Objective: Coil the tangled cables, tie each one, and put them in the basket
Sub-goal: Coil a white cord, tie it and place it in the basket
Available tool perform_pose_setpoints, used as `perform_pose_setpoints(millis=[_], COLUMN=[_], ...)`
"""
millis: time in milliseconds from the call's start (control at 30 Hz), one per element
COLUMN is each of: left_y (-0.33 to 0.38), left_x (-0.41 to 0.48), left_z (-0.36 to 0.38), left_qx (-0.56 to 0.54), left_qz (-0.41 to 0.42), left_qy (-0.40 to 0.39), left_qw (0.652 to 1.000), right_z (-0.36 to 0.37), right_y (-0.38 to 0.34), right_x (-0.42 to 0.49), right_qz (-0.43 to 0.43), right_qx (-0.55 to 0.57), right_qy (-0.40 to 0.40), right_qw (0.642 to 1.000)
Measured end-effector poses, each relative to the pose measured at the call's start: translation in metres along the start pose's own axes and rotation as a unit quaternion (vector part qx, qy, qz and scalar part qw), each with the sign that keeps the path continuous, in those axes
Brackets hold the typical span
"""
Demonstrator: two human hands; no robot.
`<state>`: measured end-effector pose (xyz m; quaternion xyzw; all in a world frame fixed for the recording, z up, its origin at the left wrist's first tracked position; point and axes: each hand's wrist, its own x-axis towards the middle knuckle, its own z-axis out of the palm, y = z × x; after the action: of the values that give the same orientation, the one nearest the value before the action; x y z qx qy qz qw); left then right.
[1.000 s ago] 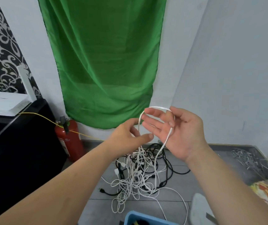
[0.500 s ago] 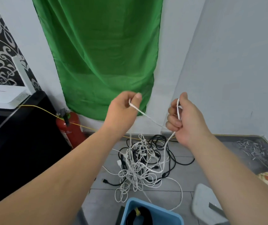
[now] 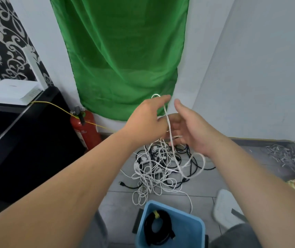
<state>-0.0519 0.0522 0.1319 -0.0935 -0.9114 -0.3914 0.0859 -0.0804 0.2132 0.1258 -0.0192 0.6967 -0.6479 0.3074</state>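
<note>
Cable sorting under way: we stand over the job with both hands raised in front of the green cloth (image 3: 125, 59), close together but not clasped. The left hand (image 3: 145, 120) has its back to us, fingers reaching out, and a bend of the white cable (image 3: 168, 126) hooks over the top of them. Whether the thumb pinches it underneath is hidden from us. The right hand (image 3: 193, 133) faces it just beside, palm turned in, thumb up and fingers relaxed, with the cable running down across the palm rather than gripped.

We read this as the start of 1 coil, the left hand serving as the peg and the right as the guide for the next turn. Below the hands the cable drops into 1 slack loop, then into the tangle (image 3: 152, 167) of white and black leads heaped on the floor (image 3: 118, 199). Holding the strand high likely lets its own weight pull it clear of the knot.

Nearest us sits the blue basket (image 3: 176, 208), within easy reach for the drop. In it lies 1 black cable (image 3: 147, 228), already coiled and bound with a yellow tie (image 3: 155, 214). By that count, we judge most of the work remains on the floor.
</note>
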Motion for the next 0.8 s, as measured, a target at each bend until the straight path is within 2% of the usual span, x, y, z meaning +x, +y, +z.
perform_pose_setpoints(millis=[67,200,300,367,400,467,533,567,667,733,800], left_y=[-0.005,-0.022,-0.025,-0.028,-0.027,-0.030,-0.032,-0.030,-0.019,-0.018,-0.030], left_x=[0.002,0.010,0.016,0.019,0.018,0.014,0.008,0.004,-0.008,-0.014,-0.016], left_z=[0.000,-0.001,-0.012,-0.020,-0.023,-0.020,-0.010,-0.003,0.022,0.032,0.034], left_qx=[-0.016,-0.072,-0.176,-0.230,-0.218,-0.138,-0.072,-0.074,-0.173,-0.208,-0.142], left_qz=[-0.073,-0.152,-0.212,-0.253,-0.267,-0.279,-0.286,-0.287,-0.230,-0.187,-0.172], left_qy=[0.025,0.093,0.156,0.152,0.132,0.083,0.018,-0.031,-0.222,-0.279,-0.296], left_qw=[0.997,0.981,0.949,0.927,0.929,0.947,0.955,0.955,0.932,0.919,0.929], right_z=[0.004,0.011,0.004,-0.002,-0.003,-0.001,0.003,0.006,0.013,0.012,0.006], right_y=[-0.001,-0.001,0.010,0.019,0.022,0.021,0.014,0.009,-0.005,-0.013,-0.018], right_x=[-0.004,-0.010,-0.004,0.000,0.002,0.005,0.010,0.012,0.013,0.011,0.009], right_qz=[0.023,0.092,0.092,0.109,0.122,0.124,0.066,0.033,-0.032,-0.056,-0.084], right_qx=[-0.005,-0.113,-0.285,-0.405,-0.422,-0.331,-0.154,-0.059,0.173,0.246,0.309], right_qy=[-0.066,-0.165,-0.128,-0.069,-0.039,0.016,0.069,0.083,0.053,0.046,0.065], right_qw=[0.998,0.976,0.946,0.905,0.897,0.935,0.983,0.994,0.983,0.967,0.945])
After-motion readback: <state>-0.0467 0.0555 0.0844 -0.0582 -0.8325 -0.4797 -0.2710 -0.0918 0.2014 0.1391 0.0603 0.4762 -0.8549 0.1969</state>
